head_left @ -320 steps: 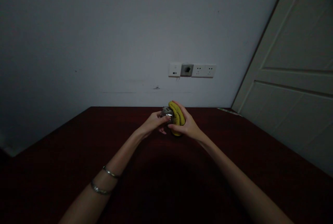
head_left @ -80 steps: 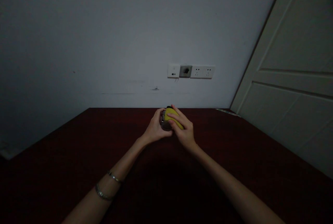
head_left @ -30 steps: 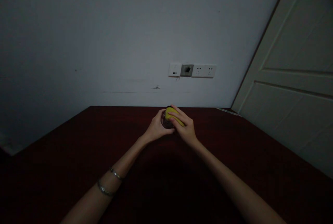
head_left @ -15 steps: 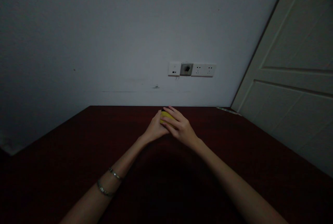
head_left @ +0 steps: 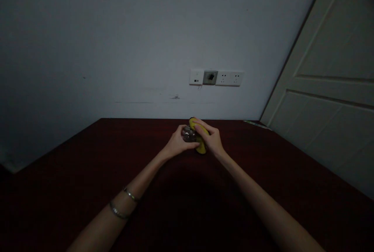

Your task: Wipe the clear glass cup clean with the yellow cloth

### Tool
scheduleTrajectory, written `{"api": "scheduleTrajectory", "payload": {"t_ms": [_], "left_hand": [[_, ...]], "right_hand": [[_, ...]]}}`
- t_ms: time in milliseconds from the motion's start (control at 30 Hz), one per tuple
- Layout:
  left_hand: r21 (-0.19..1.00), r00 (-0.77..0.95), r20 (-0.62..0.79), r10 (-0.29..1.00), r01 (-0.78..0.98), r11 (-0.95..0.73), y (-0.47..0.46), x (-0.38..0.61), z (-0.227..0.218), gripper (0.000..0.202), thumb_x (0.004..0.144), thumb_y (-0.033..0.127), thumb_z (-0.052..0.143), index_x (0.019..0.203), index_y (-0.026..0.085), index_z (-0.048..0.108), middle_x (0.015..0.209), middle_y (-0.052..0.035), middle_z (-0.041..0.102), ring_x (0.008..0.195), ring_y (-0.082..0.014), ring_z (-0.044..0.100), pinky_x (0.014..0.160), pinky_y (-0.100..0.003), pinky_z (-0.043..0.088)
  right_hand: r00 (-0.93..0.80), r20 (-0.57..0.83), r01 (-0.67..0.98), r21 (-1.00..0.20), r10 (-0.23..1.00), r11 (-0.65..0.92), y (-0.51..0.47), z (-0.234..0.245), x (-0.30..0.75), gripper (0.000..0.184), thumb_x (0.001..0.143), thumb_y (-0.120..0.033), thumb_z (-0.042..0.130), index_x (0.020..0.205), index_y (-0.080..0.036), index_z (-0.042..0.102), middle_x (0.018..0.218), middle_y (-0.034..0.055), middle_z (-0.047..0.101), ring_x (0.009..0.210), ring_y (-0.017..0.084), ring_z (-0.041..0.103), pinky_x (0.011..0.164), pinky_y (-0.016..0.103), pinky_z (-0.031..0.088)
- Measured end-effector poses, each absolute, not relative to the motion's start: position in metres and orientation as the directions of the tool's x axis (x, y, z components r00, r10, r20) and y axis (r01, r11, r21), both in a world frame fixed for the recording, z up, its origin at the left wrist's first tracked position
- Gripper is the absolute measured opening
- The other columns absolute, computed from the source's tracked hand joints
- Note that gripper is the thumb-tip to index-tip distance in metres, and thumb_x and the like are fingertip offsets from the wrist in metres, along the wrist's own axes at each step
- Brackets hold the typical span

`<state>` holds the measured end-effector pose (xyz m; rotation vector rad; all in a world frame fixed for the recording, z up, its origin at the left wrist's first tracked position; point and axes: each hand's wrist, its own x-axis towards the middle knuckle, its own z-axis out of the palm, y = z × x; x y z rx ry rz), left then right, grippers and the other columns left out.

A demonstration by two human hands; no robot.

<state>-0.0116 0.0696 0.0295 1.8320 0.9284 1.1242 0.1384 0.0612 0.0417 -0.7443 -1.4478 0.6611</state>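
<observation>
My left hand [head_left: 177,142] is wrapped round a clear, shiny, rounded glass-like object [head_left: 188,133], its thumb reaching right onto a yellow piece. That yellow, dark-edged pad [head_left: 201,146] presses against the right side of the clear object; dim light hides whether it is a sponge or a folded cloth. My right hand [head_left: 212,138] grips the pad from the right, fingers and thumb closed on it. Both hands meet above the far middle part of the dark red table [head_left: 140,139]. Two bracelets [head_left: 118,211] circle my left forearm.
A pale wall [head_left: 131,49] rises behind the table's far edge. It carries a row of sockets and switches [head_left: 216,77]. At the right stands a white panelled door [head_left: 330,88]. A thin pale strip [head_left: 257,125] lies at the table's far right corner.
The yellow pad has turned and moved right with my right hand, so the clear object in my left hand now shows. My left thumb has stretched out to the right.
</observation>
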Motion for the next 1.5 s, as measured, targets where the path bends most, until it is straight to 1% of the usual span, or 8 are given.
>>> {"api": "scheduleTrajectory", "payload": {"t_ms": [133,467,667,900,1033,1133,1300,1500], "left_hand": [[0.963,0.422,0.235,0.876,0.019,-0.268,0.073,-0.014,0.028,0.07,0.056,0.038,0.077,0.11,0.016,0.037,0.097,-0.0075,0.054,0.07,-0.0166,0.059,0.045,-0.028,0.051],[0.95,0.503,0.276,0.819,-0.015,-0.311,0.063,-0.014,0.04,0.07,0.055,0.028,0.078,0.108,0.016,0.035,0.089,-0.004,0.053,0.055,-0.008,0.053,0.041,-0.022,0.047],[0.938,0.466,0.284,0.838,0.045,-0.343,0.068,-0.017,0.038,0.065,0.059,0.029,0.076,0.109,0.016,0.038,0.09,-0.004,0.052,0.06,-0.0094,0.054,0.044,-0.022,0.047],[0.891,0.489,0.361,0.794,0.071,-0.449,0.07,-0.019,0.04,0.068,0.053,0.024,0.08,0.11,0.014,0.043,0.103,-0.0101,0.057,0.093,-0.0213,0.058,0.079,-0.038,0.05],[0.935,0.519,0.262,0.814,0.074,-0.347,0.073,-0.023,0.037,0.071,0.054,0.029,0.079,0.113,0.016,0.043,0.099,-0.0081,0.058,0.079,-0.0184,0.06,0.064,-0.035,0.054],[0.97,0.546,0.194,0.815,0.016,-0.242,0.079,-0.029,0.033,0.074,0.052,0.037,0.079,0.112,0.015,0.043,0.093,-0.0065,0.056,0.068,-0.0147,0.057,0.046,-0.025,0.051],[0.983,0.612,0.178,0.77,-0.072,-0.171,0.082,-0.034,0.03,0.077,0.055,0.046,0.076,0.116,0.014,0.042,0.093,-0.0079,0.056,0.066,-0.0137,0.058,0.044,-0.023,0.052],[0.988,0.657,0.146,0.74,-0.067,-0.136,0.075,-0.03,0.036,0.064,0.063,0.051,0.07,0.111,0.015,0.048,0.093,-0.0086,0.058,0.063,-0.0128,0.059,0.047,-0.025,0.054]], "right_hand": [[-0.104,0.737,0.094,-0.661,0.667,0.745,0.052,0.044,0.141,0.02,0.077,-0.03,0.063,0.096,-0.029,0.07,0.126,0.0006,0.057,0.115,0.021,0.054,0.101,0.039,0.04],[0.077,0.73,0.108,-0.684,0.68,0.722,0.056,0.041,0.14,0.023,0.079,-0.03,0.06,0.1,-0.028,0.069,0.116,0.0018,0.064,0.112,0.02,0.056,0.102,0.04,0.04],[-0.072,0.812,0.224,-0.553,0.579,0.803,0.041,0.043,0.134,0.021,0.079,-0.027,0.06,0.097,-0.031,0.069,0.126,-0.0001,0.057,0.113,0.021,0.055,0.1,0.042,0.041],[0.037,0.638,0.125,-0.767,0.769,0.63,0.058,0.044,0.139,0.026,0.077,-0.038,0.06,0.096,-0.023,0.07,0.107,0.0042,0.068,0.103,0.022,0.061,0.095,0.04,0.045],[-0.017,0.561,0.093,-0.823,0.828,0.56,0.06,0.045,0.147,0.032,0.076,-0.041,0.06,0.099,-0.021,0.068,0.104,0.0055,0.069,0.099,0.023,0.062,0.092,0.04,0.046],[-0.192,0.6,0.114,-0.773,0.777,0.624,0.054,0.049,0.153,0.039,0.075,-0.037,0.062,0.111,-0.023,0.062,0.118,0.0059,0.062,0.11,0.024,0.056,0.097,0.042,0.041],[-0.441,0.683,0.278,-0.513,0.583,0.812,0.043,0.053,0.154,0.071,0.066,-0.033,0.072,0.13,-0.028,0.042,0.139,0.0081,0.04,0.129,0.027,0.036,0.106,0.047,0.029],[-0.439,0.718,0.371,-0.403,0.54,0.837,0.045,0.046,0.146,0.084,0.063,-0.035,0.074,0.135,-0.027,0.032,0.14,0.0107,0.032,0.131,0.026,0.032,0.108,0.045,0.029]]}}
